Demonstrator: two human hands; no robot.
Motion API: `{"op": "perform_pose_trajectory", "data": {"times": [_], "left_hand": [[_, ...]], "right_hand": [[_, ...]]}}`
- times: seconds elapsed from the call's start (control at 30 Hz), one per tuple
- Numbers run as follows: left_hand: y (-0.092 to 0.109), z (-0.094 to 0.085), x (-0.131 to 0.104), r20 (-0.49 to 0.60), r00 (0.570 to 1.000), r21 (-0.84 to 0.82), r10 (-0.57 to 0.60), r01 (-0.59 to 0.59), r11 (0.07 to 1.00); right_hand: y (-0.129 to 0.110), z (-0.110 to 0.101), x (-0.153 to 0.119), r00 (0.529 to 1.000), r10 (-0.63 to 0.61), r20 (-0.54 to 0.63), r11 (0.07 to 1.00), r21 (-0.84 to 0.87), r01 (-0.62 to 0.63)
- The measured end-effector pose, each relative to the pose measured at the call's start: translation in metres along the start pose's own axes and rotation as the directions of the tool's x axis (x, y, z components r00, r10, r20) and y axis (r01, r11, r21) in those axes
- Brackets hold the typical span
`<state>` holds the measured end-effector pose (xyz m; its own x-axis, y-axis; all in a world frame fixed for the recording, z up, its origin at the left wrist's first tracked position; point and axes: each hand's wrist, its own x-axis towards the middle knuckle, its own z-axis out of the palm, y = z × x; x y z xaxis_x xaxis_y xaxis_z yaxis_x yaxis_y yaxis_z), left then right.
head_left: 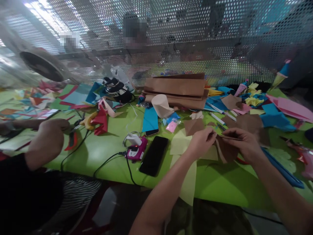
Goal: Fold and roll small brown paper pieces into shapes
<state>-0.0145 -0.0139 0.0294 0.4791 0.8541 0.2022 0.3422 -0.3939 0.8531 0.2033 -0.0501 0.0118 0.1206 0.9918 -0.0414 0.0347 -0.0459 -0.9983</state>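
Observation:
Between my two hands is a folded piece of brown paper (226, 151), its flap hanging down over the green table. My left hand (201, 142) pinches the paper's left edge with closed fingers. On the other side, my right hand (242, 142) grips the top edge between thumb and fingers. Pale yellow paper sheets (181, 143) lie under and beside my left forearm. A small brown paper square (193, 126) rests just behind my left hand. Several pens (217, 118) lie beyond the hands, and a blue tray-like object (281, 168) is beside my right forearm.
A black phone (154, 156) lies near a magenta power strip (137, 150) with cables. Folded brown paper (174, 89) stands at the back. At left, a co-worker's arm (46, 140) is near a yellow glue gun (88, 120) and red paper (100, 122). A perforated screen (158, 39) rises behind.

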Motion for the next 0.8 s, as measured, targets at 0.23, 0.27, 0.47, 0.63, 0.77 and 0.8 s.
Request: {"op": "perform_pose_trajectory", "data": {"times": [0.23,0.27,0.47,0.63,0.77,0.8], "left_hand": [[0.002,0.007,-0.002,0.009,1.000,0.070,0.025,-0.026,0.997],[0.003,0.006,-0.002,0.000,1.000,0.067,0.025,-0.025,0.997],[0.003,0.003,-0.002,-0.040,0.999,0.014,0.007,-0.006,1.000],[-0.003,0.005,-0.001,-0.020,0.999,-0.158,-0.050,0.047,0.986],[-0.006,0.007,-0.001,-0.005,0.997,-0.239,-0.077,0.073,0.968],[-0.006,0.006,-0.001,0.001,0.997,-0.248,-0.083,0.080,0.965]], "right_hand": [[-0.007,0.005,-0.002,0.997,-0.055,-0.060,0.997,-0.059,0.052],[-0.007,0.005,-0.002,0.995,-0.066,-0.068,0.997,-0.052,0.063],[-0.007,0.003,-0.003,0.995,-0.063,-0.080,0.998,0.015,0.065],[-0.008,0.001,-0.003,0.994,-0.078,-0.079,0.997,0.022,0.080],[-0.006,0.000,-0.003,0.995,-0.052,-0.084,0.995,0.077,0.059],[-0.006,0.000,-0.003,0.995,-0.051,-0.082,0.995,0.084,0.058]]}}
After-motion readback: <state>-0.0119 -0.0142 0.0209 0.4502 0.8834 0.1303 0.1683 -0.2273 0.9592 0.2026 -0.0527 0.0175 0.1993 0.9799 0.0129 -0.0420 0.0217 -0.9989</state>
